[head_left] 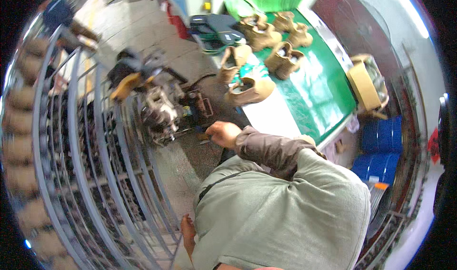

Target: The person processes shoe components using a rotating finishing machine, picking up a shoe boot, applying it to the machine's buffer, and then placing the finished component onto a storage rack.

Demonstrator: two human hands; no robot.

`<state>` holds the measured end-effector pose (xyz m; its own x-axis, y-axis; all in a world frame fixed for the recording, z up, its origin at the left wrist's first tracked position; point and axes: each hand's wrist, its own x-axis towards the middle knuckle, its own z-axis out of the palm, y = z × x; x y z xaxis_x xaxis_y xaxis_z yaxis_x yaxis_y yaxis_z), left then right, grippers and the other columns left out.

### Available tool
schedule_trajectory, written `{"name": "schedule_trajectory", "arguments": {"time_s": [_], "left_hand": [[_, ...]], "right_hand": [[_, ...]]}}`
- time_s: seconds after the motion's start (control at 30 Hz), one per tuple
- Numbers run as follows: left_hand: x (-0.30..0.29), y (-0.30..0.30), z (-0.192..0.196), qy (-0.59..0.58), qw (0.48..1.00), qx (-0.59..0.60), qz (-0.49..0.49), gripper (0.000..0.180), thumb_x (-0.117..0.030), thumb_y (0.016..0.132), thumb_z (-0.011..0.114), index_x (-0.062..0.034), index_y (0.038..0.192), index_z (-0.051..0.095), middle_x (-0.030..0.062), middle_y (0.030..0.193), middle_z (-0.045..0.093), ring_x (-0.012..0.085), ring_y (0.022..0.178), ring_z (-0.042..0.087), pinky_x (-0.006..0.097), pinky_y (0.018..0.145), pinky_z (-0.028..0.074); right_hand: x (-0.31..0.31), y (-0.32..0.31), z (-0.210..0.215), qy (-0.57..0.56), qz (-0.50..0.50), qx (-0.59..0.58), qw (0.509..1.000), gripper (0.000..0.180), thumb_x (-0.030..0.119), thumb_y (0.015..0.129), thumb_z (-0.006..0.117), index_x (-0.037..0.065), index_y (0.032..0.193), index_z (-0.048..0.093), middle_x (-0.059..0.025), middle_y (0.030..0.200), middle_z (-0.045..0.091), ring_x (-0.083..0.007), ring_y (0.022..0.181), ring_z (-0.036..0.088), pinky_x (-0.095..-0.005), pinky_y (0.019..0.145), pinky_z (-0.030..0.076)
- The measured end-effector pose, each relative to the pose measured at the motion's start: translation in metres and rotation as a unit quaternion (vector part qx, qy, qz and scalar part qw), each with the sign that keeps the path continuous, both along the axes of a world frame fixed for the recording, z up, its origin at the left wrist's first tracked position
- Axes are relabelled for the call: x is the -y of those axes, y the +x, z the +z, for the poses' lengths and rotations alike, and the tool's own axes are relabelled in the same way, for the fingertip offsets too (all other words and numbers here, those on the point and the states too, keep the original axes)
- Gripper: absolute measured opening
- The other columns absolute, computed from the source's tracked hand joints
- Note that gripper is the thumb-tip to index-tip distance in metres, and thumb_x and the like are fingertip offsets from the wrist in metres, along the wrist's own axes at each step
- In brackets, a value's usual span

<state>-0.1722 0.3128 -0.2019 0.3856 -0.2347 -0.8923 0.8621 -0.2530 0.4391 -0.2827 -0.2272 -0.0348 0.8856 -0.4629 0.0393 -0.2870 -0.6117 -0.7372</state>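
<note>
We cannot tell whether our right hand (223, 134) or left hand (188, 228) pinches anything, but a careless far-right swing might knock the near shoe (253, 94) off the table (326, 101).

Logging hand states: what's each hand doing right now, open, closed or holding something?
Left hand: low beside the grey-green shirt; open or closed cannot be told.
Right hand: partly curled; whether it holds anything cannot be told.
</note>
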Motion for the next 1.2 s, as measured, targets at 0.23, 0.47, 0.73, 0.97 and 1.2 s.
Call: {"name": "schedule_trajectory", "arguments": {"time_s": [0.23, 0.47, 0.73, 0.97, 1.2], "left_hand": [[0.27, 0.066, 0.101, 0.027, 0.87, 0.226, -0.438, 0.045, -0.016, 0.093, 0.064, -0.0023, 0.134, 0.049, 0.0073, 0.111, 0.061, 0.0176, 0.094, 0.059, 0.03, 0.081, 0.05], [0.401, 0.099, 0.14, 0.079, 0.754, 0.315, -0.571, 0.057, -0.011, 0.085, 0.073, -0.0029, 0.135, 0.048, 0.0153, 0.116, 0.061, 0.0226, 0.103, 0.062, 0.036, 0.09, 0.053], [0.384, 0.118, 0.138, 0.151, 0.72, 0.31, -0.602, 0.065, -0.035, 0.083, 0.076, -0.0042, 0.133, 0.048, 0.0201, 0.121, 0.063, 0.0303, 0.11, 0.062, 0.041, 0.092, 0.05], [0.365, 0.127, 0.099, -0.021, 0.788, 0.323, -0.524, 0.061, -0.038, 0.09, 0.07, -0.0025, 0.134, 0.047, 0.0196, 0.126, 0.059, 0.0255, 0.111, 0.06, 0.039, 0.094, 0.05], [0.553, 0.139, 0.264, -0.378, 0.599, 0.479, -0.518, 0.047, -0.029, 0.097, 0.057, -0.0012, 0.134, 0.048, 0.0145, 0.13, 0.054, 0.0236, 0.123, 0.051, 0.037, 0.105, 0.041]], "right_hand": [[0.144, -0.126, -0.018, -0.015, -0.326, 0.064, 0.943, 0.033, 0.007, 0.081, 0.068, 0.007, 0.114, 0.063, -0.0135, 0.099, 0.064, -0.0245, 0.083, 0.067, -0.0339, 0.073, 0.055], [0.325, -0.2, -0.054, -0.203, -0.554, -0.028, 0.807, 0.059, 0.022, 0.081, 0.075, 0.011, 0.133, 0.049, -0.0147, 0.131, 0.053, -0.0291, 0.095, 0.067, -0.0397, 0.084, 0.054], [0.452, -0.287, -0.155, 0.032, -0.471, 0.022, 0.881, 0.032, 0.023, 0.086, 0.071, 0.0, 0.108, 0.069, -0.0157, 0.106, 0.071, -0.0269, 0.096, 0.066, -0.0379, 0.088, 0.051], [0.408, -0.238, 0.064, -0.077, -0.35, 0.075, 0.931, 0.016, 0.014, 0.094, 0.063, 0.0, 0.085, 0.061, -0.0034, 0.075, 0.059, -0.0113, 0.07, 0.05, -0.0283, 0.067, 0.044], [0.205, -0.096, 0.269, 0.081, -0.252, 0.164, 0.95, 0.018, 0.01, 0.093, 0.064, 0.003, 0.079, 0.056, 0.0046, 0.076, 0.048, -0.0054, 0.069, 0.039, -0.0225, 0.062, 0.034]]}}
